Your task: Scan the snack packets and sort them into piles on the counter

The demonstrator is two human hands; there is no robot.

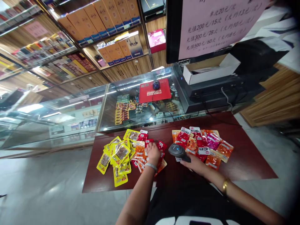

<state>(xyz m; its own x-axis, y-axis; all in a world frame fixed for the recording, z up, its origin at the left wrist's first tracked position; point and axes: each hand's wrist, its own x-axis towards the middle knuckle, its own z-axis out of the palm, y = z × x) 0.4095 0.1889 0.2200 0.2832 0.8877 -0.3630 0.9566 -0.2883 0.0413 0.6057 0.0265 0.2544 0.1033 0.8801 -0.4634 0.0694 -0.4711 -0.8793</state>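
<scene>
One scanner [177,150] is what I look at first through the head camera, between four and five o'clock from the centre of my view. Its head points to about ten o'clock, and the long axis runs back along the handle toward four.

The right hand [192,163] is closed around that handle, its forearm coming in from four o'clock with a gold bangle [225,185] on it. The left hand [153,153] is well apart at the scanner's nine o'clock, palm down on red packets [161,145]; its forearm enters from seven. I cannot tell whether its fingers grip one (the hand itself blocks my look).

At nine o'clock from the left hand, yellow packets [120,152] lie in an overlapping heap on the dark red worktop [248,167]. A mixed pile [202,142] of red, orange and pink packets sits close by the scanner at two o'clock, crowding that side. Toward twelve, beyond the worktop, a glass case [107,123] carries a red mat [145,90] with a mouse [156,84], and a monitor [172,31] stands at one o'clock.
</scene>
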